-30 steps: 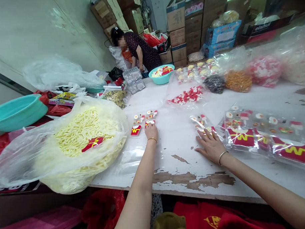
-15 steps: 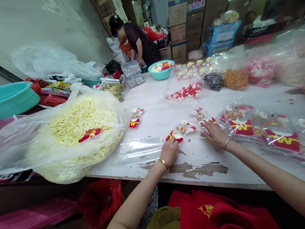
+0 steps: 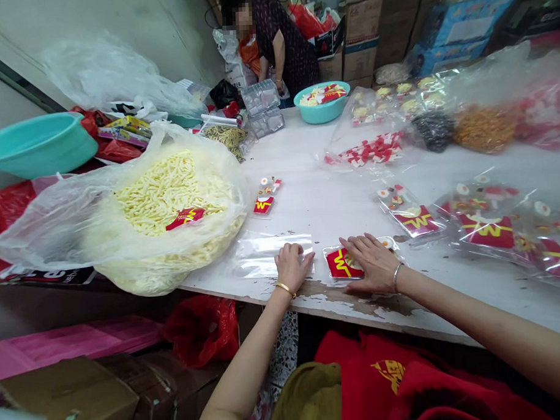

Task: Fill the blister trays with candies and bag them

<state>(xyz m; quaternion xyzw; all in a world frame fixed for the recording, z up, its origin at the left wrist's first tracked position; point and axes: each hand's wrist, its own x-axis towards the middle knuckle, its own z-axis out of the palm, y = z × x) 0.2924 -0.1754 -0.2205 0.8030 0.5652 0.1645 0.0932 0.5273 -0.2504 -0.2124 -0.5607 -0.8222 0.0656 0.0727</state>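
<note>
My left hand [image 3: 293, 268] rests at the right end of some flat clear plastic bags [image 3: 258, 253], thumb apart from the loosely bent fingers. Spread flat, my right hand [image 3: 372, 263] lies over a clear pack [image 3: 340, 263] with a red fries-carton piece marked in yellow, hiding its middle. Farther right on the table is another such pack [image 3: 413, 217], with small food-shaped pieces in its upper part. A smaller pack [image 3: 264, 201] of the same kind lies beyond the bags.
To the left a large plastic bag [image 3: 208, 261] of pale fry-shaped pieces bulges over the table [image 3: 307, 197] edge. More filled packs [image 3: 487, 227] overlap at the right. A turquoise basin [image 3: 322, 112] and bags of coloured pieces [image 3: 483, 129] stand behind; a person [image 3: 286, 44] bends there.
My right hand has moved left and nearer, onto the pack where my left hand was. My left hand has left that pack for the clear bags. The view has shifted.
</note>
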